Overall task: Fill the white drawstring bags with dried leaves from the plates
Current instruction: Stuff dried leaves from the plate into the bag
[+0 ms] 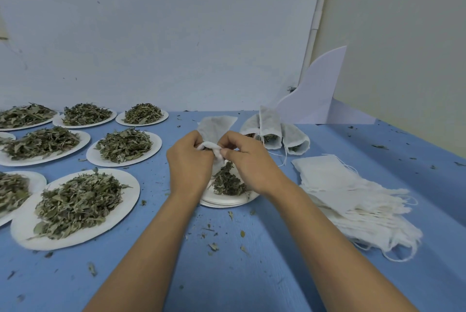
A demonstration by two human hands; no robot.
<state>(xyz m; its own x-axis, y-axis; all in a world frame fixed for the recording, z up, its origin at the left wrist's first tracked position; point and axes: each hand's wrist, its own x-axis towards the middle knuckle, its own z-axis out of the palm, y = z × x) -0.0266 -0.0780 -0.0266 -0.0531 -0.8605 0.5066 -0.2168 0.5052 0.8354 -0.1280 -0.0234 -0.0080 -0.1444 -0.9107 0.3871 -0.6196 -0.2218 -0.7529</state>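
- Left hand (190, 160) and right hand (249, 162): both are raised over the middle of the worktop (227, 274). Their curled fingers and thumbs pinch the bunched mouth of one white drawstring bag (218, 127).
- Held bag: its body stands up and away behind the knuckles. What it contains cannot be seen.
- Stack of plates (227, 202): directly beneath the hands, carrying a small heap of dried leaves (228, 181).
- Full plates (156, 144): set in rows to the left, each piled with leaves.
- Filled bags (273, 132): three lean together behind and right of the hands, just in front of a white curved board (317, 92).
- Empty bags (335, 183): a fanned pile at the right, strings trailing.
- Leaf scraps (213, 246): scattered over the blue surface.
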